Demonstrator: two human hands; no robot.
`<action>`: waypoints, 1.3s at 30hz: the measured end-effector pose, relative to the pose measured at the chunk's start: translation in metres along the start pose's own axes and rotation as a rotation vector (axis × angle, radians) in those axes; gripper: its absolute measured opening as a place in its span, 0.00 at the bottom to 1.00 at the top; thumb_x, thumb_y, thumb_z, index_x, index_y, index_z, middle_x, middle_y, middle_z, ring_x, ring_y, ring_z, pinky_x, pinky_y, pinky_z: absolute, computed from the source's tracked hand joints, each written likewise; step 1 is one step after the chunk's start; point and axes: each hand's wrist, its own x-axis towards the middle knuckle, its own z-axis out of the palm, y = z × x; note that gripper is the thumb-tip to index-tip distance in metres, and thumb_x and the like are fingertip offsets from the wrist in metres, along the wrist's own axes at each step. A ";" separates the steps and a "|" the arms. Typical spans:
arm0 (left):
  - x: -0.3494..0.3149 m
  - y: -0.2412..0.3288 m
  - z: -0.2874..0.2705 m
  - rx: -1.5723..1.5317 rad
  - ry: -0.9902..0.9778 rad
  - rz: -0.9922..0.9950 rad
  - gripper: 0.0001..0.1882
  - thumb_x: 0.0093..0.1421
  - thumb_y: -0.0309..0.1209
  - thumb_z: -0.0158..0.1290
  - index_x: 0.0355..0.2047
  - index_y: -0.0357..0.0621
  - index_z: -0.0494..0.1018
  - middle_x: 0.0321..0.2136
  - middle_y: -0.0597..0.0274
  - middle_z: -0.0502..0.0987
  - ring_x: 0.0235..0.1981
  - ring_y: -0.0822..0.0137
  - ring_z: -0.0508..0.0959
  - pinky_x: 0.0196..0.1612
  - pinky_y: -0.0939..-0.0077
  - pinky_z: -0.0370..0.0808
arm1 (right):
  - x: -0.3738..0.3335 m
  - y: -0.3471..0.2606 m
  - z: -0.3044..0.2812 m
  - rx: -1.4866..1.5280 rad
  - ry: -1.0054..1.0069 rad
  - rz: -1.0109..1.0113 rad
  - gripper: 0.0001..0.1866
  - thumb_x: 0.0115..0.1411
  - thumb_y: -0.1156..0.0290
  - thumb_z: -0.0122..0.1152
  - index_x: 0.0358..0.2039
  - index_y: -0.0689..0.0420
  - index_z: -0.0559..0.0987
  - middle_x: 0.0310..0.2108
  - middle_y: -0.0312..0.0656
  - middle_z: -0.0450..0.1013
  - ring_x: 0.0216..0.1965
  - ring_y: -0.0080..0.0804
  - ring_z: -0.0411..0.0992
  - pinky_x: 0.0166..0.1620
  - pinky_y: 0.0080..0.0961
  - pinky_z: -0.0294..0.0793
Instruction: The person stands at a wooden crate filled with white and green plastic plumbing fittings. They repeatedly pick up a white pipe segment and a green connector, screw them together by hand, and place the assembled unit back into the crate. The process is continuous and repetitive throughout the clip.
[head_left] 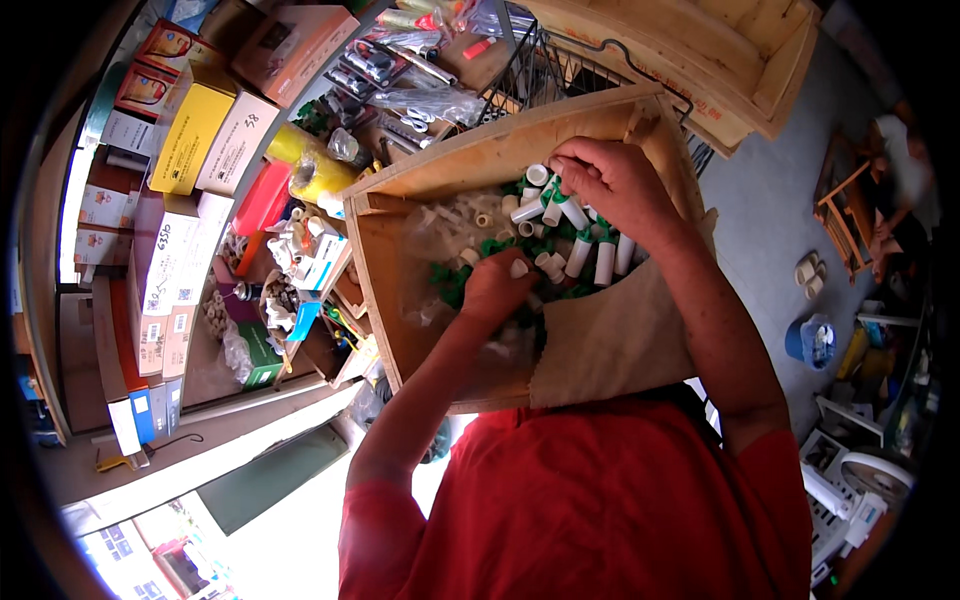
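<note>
A wooden box [375, 265] stands in front of me, holding many white plastic pipe fittings [604, 262], several with green parts. My left hand [494, 290] reaches into the box's near middle with curled fingers; the end of a white pipe fitting [518, 268] shows between them. My right hand [622, 185] is over the far right of the heap, its thumb and fingers pinched together. What that pinch holds is hidden, though white and green fittings lie right under it. Clear plastic bags [432, 232] lie in the box's left part. Brown cardboard [612, 345] covers its near right corner.
Shelves with cartons, such as a yellow box [188, 130], rise at the left. Bagged hardware [430, 103] lies beyond the box, beside a black wire basket [570, 72]. An upper wooden tray [700, 60] is at far right. Slippers [810, 273] and a blue bucket [810, 342] stand on the floor.
</note>
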 end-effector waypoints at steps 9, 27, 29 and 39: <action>-0.003 0.005 -0.034 -0.595 -0.049 -0.094 0.07 0.56 0.29 0.59 0.35 0.41 0.77 0.26 0.65 0.79 0.23 0.76 0.72 0.28 0.80 0.69 | -0.003 0.015 0.001 -0.323 -0.155 -0.036 0.12 0.59 0.62 0.60 0.38 0.56 0.78 0.27 0.43 0.76 0.28 0.35 0.75 0.33 0.31 0.73; -0.001 0.009 -0.038 -0.739 -0.237 -0.081 0.06 0.57 0.30 0.60 0.34 0.45 0.78 0.24 0.70 0.78 0.22 0.81 0.71 0.24 0.85 0.66 | -0.013 -0.001 0.028 -0.410 -0.606 0.044 0.08 0.52 0.63 0.63 0.30 0.52 0.80 0.28 0.40 0.78 0.33 0.41 0.77 0.37 0.37 0.75; -0.001 0.010 -0.037 -0.734 -0.230 -0.080 0.06 0.57 0.30 0.61 0.34 0.46 0.79 0.24 0.71 0.78 0.22 0.82 0.71 0.24 0.86 0.66 | -0.014 0.004 0.030 -0.416 -0.602 0.028 0.07 0.52 0.63 0.62 0.29 0.52 0.80 0.27 0.41 0.78 0.32 0.41 0.77 0.37 0.37 0.75; -0.003 0.007 -0.036 -0.768 -0.126 -0.044 0.05 0.57 0.29 0.60 0.34 0.45 0.78 0.24 0.70 0.78 0.20 0.82 0.69 0.22 0.86 0.65 | -0.012 0.004 0.028 -0.323 -0.614 0.169 0.08 0.54 0.64 0.63 0.32 0.53 0.80 0.28 0.41 0.78 0.32 0.37 0.78 0.35 0.32 0.74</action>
